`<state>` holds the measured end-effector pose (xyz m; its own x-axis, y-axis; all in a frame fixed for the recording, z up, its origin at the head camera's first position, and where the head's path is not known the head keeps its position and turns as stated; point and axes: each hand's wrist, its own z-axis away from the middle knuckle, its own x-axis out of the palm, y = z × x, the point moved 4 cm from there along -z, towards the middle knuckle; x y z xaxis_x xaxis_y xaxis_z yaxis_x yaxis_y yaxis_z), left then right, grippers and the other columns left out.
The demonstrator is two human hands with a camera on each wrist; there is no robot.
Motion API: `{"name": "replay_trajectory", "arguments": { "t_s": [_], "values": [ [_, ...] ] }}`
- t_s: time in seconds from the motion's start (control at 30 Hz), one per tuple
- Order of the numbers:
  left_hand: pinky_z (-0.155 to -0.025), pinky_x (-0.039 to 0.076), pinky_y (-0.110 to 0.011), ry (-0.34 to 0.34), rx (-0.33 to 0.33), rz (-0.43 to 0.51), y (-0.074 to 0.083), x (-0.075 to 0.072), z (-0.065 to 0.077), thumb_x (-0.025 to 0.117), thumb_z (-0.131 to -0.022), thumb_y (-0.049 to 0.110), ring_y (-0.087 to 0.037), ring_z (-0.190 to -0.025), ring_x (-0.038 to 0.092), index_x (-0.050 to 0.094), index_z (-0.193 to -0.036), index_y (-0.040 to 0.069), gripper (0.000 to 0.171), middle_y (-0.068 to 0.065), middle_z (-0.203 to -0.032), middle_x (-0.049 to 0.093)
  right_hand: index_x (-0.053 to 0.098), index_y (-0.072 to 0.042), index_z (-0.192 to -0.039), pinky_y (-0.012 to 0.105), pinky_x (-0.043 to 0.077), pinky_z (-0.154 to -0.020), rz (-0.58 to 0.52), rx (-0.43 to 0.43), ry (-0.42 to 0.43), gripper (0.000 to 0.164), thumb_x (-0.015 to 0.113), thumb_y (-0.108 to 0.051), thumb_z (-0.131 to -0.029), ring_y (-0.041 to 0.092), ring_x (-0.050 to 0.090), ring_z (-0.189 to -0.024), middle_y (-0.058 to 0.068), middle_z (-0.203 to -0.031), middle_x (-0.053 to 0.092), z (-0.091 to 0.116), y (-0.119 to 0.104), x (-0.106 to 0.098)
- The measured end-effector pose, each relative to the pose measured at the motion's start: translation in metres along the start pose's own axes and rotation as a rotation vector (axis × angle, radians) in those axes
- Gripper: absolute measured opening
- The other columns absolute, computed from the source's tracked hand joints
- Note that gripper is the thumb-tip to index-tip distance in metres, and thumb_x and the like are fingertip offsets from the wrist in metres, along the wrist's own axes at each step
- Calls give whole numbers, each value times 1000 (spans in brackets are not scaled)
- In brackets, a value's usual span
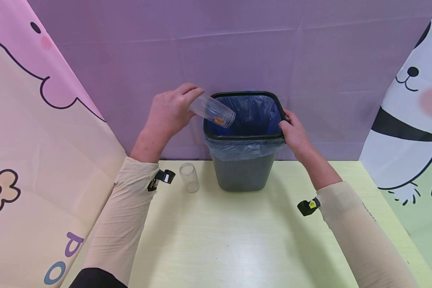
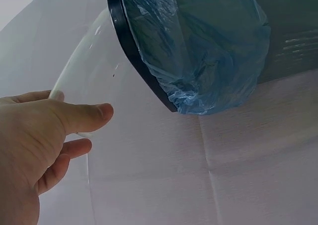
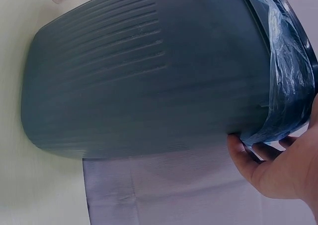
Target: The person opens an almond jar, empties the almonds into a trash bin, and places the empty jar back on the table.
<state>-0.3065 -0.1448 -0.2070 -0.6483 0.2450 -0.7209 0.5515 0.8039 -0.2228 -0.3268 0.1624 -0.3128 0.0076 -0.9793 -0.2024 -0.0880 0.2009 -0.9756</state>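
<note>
My left hand (image 1: 174,108) grips a clear cylindrical jar (image 1: 210,109) near its base. The jar leans with its mouth down to the right, over the opening of a grey trash bin (image 1: 243,172). Small orange-brown pieces (image 1: 219,120) lie inside, close to the mouth. In the left wrist view the thumb presses along the jar's clear wall (image 2: 84,61). A blue plastic bag (image 1: 252,112) lines the bin and folds out under its black rim (image 1: 245,138). My right hand (image 1: 297,134) holds the bin's right edge, its fingers partly hidden in the head view.
A second clear container (image 1: 189,178) stands on the pale wooden table (image 1: 223,240), left of the bin. Behind the table hangs a purple cloth (image 1: 237,52). Printed cartoon panels flank both sides, with a panda (image 1: 410,104) on the right.
</note>
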Motion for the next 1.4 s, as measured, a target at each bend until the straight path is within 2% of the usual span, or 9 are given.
{"name": "replay_trajectory", "arguments": {
  "t_s": [0.33, 0.53, 0.73, 0.83, 1.0, 1.1, 1.2, 1.4],
  "values": [
    [-60, 54, -45, 73, 56, -16, 3, 0, 1, 79, -78, 2, -27, -87, 68, 64, -127, 12, 52, -6, -123, 62, 26, -17, -154, 49, 35, -102, 13, -3, 5, 58, 34, -24, -97, 34, 39, -124, 16, -148, 36, 1, 0, 1],
    [-60, 54, -45, 100, 64, -28, 3, 1, -1, 77, -79, 0, -27, -87, 69, 64, -126, 12, 51, -6, -122, 63, 25, -16, -154, 50, 34, -103, 9, -13, -1, 58, 33, -25, -97, 35, 39, -125, 17, -149, 35, 1, 0, 1],
    [-57, 54, -43, 169, 68, -64, 5, -1, -1, 72, -81, -4, -28, -81, 68, 66, -124, 11, 46, -7, -119, 64, 25, -17, -154, 50, 33, -105, 17, -5, 0, 57, 33, -25, -98, 34, 37, -126, 15, -149, 34, 1, -1, 0],
    [-56, 53, -42, 169, 92, -81, 8, -2, -1, 72, -80, -6, -29, -80, 68, 66, -124, 10, 47, -7, -119, 65, 25, -16, -154, 49, 34, -103, 13, -4, 2, 58, 33, -25, -98, 34, 38, -124, 16, -149, 34, 2, -1, 1],
    [-57, 52, -42, 211, 97, -111, 11, -5, -1, 63, -86, -7, -30, -78, 67, 67, -122, 10, 40, -7, -120, 65, 24, -16, -154, 47, 36, -100, 9, -4, -10, 58, 33, -25, -97, 34, 38, -123, 17, -149, 34, 2, -2, 2],
    [-60, 52, -42, 238, 129, -134, 14, -5, -2, 53, -93, -7, -30, -77, 66, 69, -119, 9, 35, -7, -118, 66, 25, -15, -154, 47, 35, -100, 10, -5, -1, 58, 33, -24, -97, 34, 38, -123, 17, -149, 34, 1, -3, 1],
    [-60, 52, -41, 246, 157, -140, 16, -2, -3, 49, -95, -8, -29, -77, 66, 69, -118, 9, 35, -8, -116, 67, 25, -15, -154, 48, 35, -101, 15, 1, 1, 58, 33, -24, -97, 34, 39, -124, 17, -149, 34, 1, -2, 0],
    [-57, 51, -40, 245, 134, -145, 15, 0, 0, 54, -91, -7, -30, -79, 67, 68, -120, 9, 36, -8, -118, 67, 24, -17, -155, 47, 36, -101, 10, 9, -10, 58, 33, -25, -98, 34, 40, -124, 17, -149, 34, 1, -1, 1]
  ]
}}
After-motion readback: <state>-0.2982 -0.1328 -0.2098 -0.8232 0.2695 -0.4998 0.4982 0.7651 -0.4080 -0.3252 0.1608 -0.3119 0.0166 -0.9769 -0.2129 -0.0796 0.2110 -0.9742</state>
